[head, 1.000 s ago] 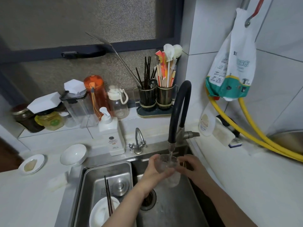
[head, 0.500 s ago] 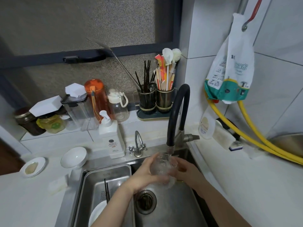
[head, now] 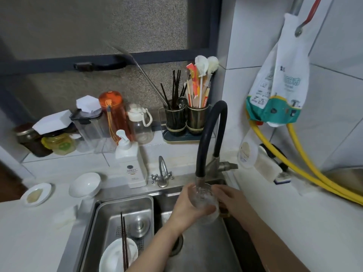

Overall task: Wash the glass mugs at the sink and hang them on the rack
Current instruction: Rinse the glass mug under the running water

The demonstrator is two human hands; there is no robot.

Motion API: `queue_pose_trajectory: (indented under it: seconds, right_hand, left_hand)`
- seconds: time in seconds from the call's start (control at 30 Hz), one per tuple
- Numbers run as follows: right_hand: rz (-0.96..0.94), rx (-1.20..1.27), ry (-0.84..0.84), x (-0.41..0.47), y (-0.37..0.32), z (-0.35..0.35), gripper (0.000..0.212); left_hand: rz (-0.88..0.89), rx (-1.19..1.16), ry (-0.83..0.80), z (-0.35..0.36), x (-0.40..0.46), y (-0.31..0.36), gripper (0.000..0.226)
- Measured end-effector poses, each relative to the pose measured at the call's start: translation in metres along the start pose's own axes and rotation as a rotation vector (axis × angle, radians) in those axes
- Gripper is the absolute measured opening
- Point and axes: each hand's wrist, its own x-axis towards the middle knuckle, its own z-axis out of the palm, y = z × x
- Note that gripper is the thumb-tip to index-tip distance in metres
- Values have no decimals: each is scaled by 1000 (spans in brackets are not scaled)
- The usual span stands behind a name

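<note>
While under tap (head: 200, 180), both hands round mug (head: 204, 199)

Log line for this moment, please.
phase: rinsing | glass mug under faucet spout | left hand grips mug | right hand holds mug | over sink

Soft, dim, even light fills the wide-angle view, straight lines bowing outward around the curved black rubber-sleeved faucet (head: 211, 134), with faint shadows, no harsh glare and slightly smeared detail throughout.
</note>
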Motion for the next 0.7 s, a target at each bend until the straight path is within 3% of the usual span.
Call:
queue_pose_trajectory:
  seconds: [0.17, 0.37, 0.5, 0.7]
  right_hand:
    - [30, -120, 33, 31, 12, -19, 33]
    - [-79, -485, 65, 87, 21, -39, 53]
    - [14, -624, 75, 130, 45, -48, 66]
    - [34, -536, 48, 149, 50, -53, 86]
  left_hand:
    - [33, 34, 68, 8, 2, 3, 66]
    - [24, 10, 88, 12, 9, 0, 71]
    - [21, 20, 99, 16, 15, 2, 74]
    - [17, 1, 98, 16, 17, 1, 75]
